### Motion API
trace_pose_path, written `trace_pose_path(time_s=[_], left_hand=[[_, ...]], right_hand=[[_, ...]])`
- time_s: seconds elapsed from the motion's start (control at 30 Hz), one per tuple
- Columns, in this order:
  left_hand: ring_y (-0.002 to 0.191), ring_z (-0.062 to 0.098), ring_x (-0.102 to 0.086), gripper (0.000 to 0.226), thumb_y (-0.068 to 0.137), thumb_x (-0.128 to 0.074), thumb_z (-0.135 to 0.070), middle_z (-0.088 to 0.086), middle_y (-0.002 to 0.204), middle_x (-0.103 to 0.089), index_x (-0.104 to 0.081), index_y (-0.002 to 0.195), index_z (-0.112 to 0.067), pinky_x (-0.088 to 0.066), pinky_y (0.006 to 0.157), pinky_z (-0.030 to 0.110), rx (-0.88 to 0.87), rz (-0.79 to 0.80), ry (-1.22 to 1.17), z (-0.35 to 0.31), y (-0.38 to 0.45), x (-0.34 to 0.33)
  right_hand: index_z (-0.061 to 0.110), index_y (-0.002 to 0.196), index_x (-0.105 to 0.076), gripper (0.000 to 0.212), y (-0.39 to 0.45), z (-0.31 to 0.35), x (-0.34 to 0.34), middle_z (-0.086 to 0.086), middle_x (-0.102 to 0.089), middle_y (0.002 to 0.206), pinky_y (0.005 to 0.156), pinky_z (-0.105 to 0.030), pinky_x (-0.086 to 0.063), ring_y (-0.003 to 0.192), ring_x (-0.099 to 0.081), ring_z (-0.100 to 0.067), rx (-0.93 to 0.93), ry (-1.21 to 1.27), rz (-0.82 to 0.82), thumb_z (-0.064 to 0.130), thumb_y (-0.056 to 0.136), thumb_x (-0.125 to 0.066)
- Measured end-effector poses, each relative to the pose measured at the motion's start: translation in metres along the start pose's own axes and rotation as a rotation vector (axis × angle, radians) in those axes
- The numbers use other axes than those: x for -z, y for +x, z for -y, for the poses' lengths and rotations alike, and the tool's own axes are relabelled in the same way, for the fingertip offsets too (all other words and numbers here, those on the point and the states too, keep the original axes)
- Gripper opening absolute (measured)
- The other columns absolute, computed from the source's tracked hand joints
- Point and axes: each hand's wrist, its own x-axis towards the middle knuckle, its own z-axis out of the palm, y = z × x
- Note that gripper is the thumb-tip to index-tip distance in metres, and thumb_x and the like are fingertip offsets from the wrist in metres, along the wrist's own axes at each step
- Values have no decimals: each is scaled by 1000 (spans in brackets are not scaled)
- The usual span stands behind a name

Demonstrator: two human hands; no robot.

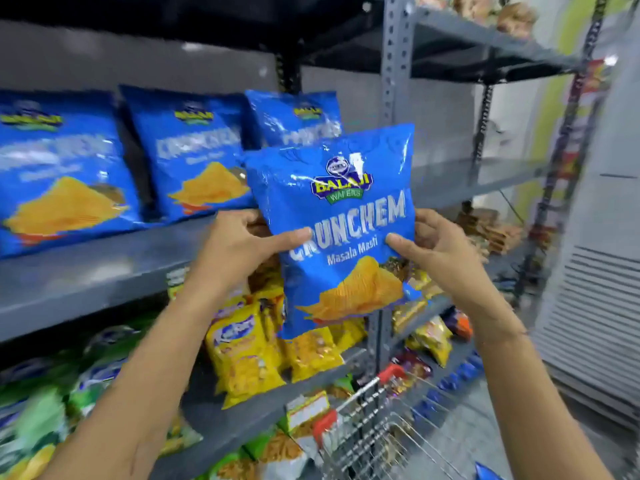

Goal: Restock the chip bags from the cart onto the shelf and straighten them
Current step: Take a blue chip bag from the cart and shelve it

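Both forearms raised, left hand (239, 244) and right hand (438, 242) grip clamped on blue chip bag (341, 233), upright

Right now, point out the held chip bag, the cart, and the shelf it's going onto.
held chip bag (341, 216): head view, middle of its blue front.
cart (367, 441): head view, wire basket wall.
shelf (104, 271): head view, bare grey front edge.

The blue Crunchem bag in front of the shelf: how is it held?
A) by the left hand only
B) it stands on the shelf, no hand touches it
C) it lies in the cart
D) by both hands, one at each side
D: the left hand and the right hand grip the blue Crunchem bag at opposite edges, in front of the shelf.
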Motion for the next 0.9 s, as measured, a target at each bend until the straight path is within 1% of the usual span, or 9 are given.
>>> trace_pose_path(time_s=[0.17,0.3,0.4,0.47,0.53,0.57,0.67,0.8,0.9], left_hand=[[91,25,-72,46,50,-82,-52,0,88,-78,-76,85,-22,-57,82,51,2,-256,77,-23,-5,81],[86,24,-72,30,56,-78,-53,-1,86,-77,-73,75,-30,-57,82,50,12,-412,135,-28,-4,133],[85,27,-71,32,61,-74,-52,4,87,-76,-73,79,-26,-57,80,52,18,-526,177,-26,1,171],[69,16,-68,20,70,-73,-42,1,78,-73,-69,76,-23,-56,67,39,-12,-598,238,-23,5,191],[57,4,-58,11,78,-71,-33,-4,71,-67,-65,74,-24,-44,54,28,-23,-646,280,-19,10,209],[59,6,-56,11,79,-70,-31,-2,74,-66,-65,78,-22,-41,54,27,-10,-656,295,-15,13,218],[85,22,-64,31,81,-68,-33,8,98,-71,-66,95,-6,-47,70,36,47,-701,411,0,22,240],[105,32,-61,37,85,-63,-33,14,114,-67,-61,110,-6,-49,84,40,90,-723,501,10,29,247],[108,35,-58,40,86,-60,-34,17,116,-64,-54,111,-2,-48,88,42,127,-719,514,17,33,246]], right_hand=[[10,108,-58,28,52,39,-72,16,-76,75,60,-13,-54,70,-71,-1,69,53,114,2,82,-66],[6,115,-57,41,85,56,-138,-5,-77,94,55,-13,-49,75,-68,-11,110,35,155,19,80,-73],[8,118,-56,60,101,65,-188,-18,-71,106,68,-37,-57,87,-68,-25,122,29,178,38,71,-78],[10,111,-57,53,108,71,-216,-14,-72,100,70,-41,-57,86,-71,-21,109,27,173,39,72,-77],[15,105,-58,37,114,74,-244,-10,-73,98,69,-37,-56,82,-71,-16,100,45,184,30,76,-76],[17,104,-58,38,117,73,-255,-10,-72,103,74,-38,-57,88,-70,-19,102,43,184,32,75,-76],[14,117,-57,71,123,66,-283,-9,-68,116,87,-47,-56,103,-66,-25,97,22,192,56,62,-74],[6,126,-51,60,116,71,-304,-12,-62,125,95,-40,-51,114,-59,-26,78,-21,167,36,78,-73],[5,128,-47,55,119,64,-311,-7,-59,122,85,-29,-45,114,-56,-21,65,-42,166,31,84,-68]])
